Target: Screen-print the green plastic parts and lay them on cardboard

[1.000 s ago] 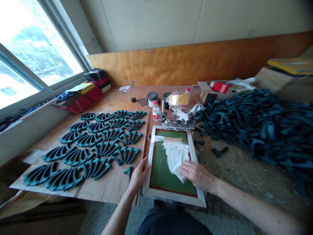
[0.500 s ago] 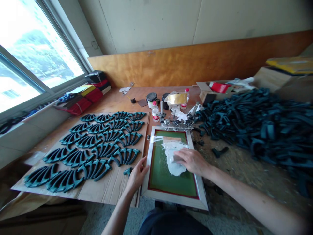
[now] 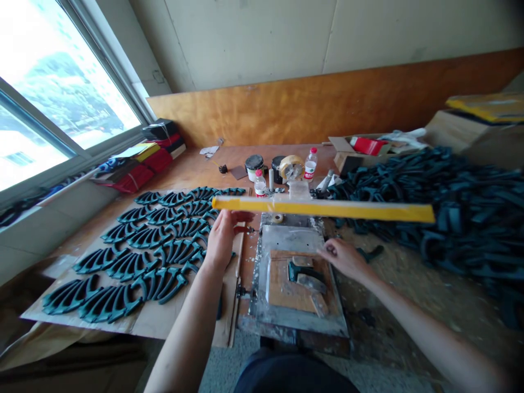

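A raised screen printing frame [image 3: 327, 208] shows edge-on, with yellow tape along its front edge. Just below its left end is my left hand [image 3: 221, 240], fingers stretched to the right, with no firm grip visible. My right hand [image 3: 346, 257] hovers at the right side of a metal base plate [image 3: 286, 237], fingers loosely bent and slightly blurred, nothing seen in them. On that plate lies a wooden board [image 3: 278, 289] with small blocks around a dark green curved plastic part [image 3: 307, 272]. The squeegee and the white ink are out of sight.
Rows of similar green parts [image 3: 164, 254] lie on cardboard [image 3: 151, 319] at left. A large heap of them [image 3: 442, 218] covers the right side. Behind stand plastic bottles [image 3: 310, 164], ink tubs [image 3: 254, 166] and a tape roll [image 3: 292, 167].
The screen frame has swung up off the base, uncovering the board and green part. My left hand moved up and forward; my right hand shifted right and no longer shows the squeegee.
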{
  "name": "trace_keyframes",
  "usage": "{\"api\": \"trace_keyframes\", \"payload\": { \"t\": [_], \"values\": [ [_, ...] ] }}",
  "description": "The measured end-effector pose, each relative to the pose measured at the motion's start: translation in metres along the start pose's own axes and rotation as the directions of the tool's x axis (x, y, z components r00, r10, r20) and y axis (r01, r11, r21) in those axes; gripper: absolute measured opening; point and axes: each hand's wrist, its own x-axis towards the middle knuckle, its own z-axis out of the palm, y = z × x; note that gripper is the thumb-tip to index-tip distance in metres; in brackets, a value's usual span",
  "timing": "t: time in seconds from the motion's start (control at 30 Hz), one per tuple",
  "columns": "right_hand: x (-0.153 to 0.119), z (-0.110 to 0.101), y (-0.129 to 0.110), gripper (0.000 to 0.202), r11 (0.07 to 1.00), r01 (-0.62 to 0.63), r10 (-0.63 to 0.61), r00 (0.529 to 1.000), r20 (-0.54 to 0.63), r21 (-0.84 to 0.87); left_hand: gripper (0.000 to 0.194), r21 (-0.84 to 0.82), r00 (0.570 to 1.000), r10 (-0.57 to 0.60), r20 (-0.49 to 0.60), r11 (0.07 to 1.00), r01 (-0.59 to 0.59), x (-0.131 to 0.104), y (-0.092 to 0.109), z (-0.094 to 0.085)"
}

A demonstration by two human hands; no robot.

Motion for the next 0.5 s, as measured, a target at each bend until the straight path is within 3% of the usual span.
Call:
{"api": "trace_keyframes", "payload": {
  "t": [0.07,0.13,0.17,0.23,0.27,0.3,0.33,0.37,0.43,0.5],
  "values": [
    [-0.022,0.029,-0.007,0.028,0.994,0.097,-0.090,0.989,0.113,-0.053,0.050,-0.046,0.999,0.036,-0.039,0.998,-0.038,0.011,0.003,0.011],
    [-0.035,0.048,-0.019,0.018,0.988,0.109,-0.088,0.980,0.179,-0.109,0.053,-0.086,0.988,0.050,-0.144,0.994,-0.063,0.003,-0.008,0.020],
    [-0.039,0.052,-0.027,0.013,0.991,0.072,-0.050,0.980,0.193,-0.109,0.055,-0.094,0.985,0.008,-0.172,0.995,-0.024,-0.009,-0.020,0.023],
    [-0.046,0.054,-0.049,0.014,0.998,-0.025,0.034,0.984,0.176,-0.052,0.061,-0.085,0.968,-0.236,-0.086,0.970,0.228,-0.047,-0.052,0.031],
    [-0.049,0.052,-0.063,0.016,0.999,-0.050,0.051,0.990,0.132,-0.011,0.065,-0.034,0.900,-0.433,0.046,0.900,0.435,-0.069,-0.070,0.036],
    [-0.053,0.051,-0.077,0.018,0.999,-0.039,0.037,0.997,0.075,0.027,0.070,0.011,0.771,-0.618,0.158,0.781,0.624,-0.092,-0.087,0.040],
    [-0.058,0.050,-0.092,0.018,0.998,0.021,-0.023,0.999,0.023,0.062,0.071,-0.019,0.687,-0.702,0.188,0.697,0.717,-0.112,-0.103,0.044],
    [-0.061,0.049,-0.104,0.017,0.988,0.123,-0.123,0.992,-0.007,0.093,0.069,-0.082,0.648,-0.733,0.207,0.647,0.758,-0.129,-0.116,0.047],
    [-0.064,0.047,-0.111,0.015,0.918,0.361,-0.365,0.931,-0.003,0.165,0.062,-0.239,0.659,-0.734,0.164,0.618,0.749,-0.147,-0.132,0.045],
    [-0.056,0.040,-0.084,0.023,0.870,0.455,-0.457,0.889,-0.039,0.191,0.055,-0.259,0.710,-0.703,0.047,0.678,0.688,-0.145,-0.139,0.026]
  ]
}}
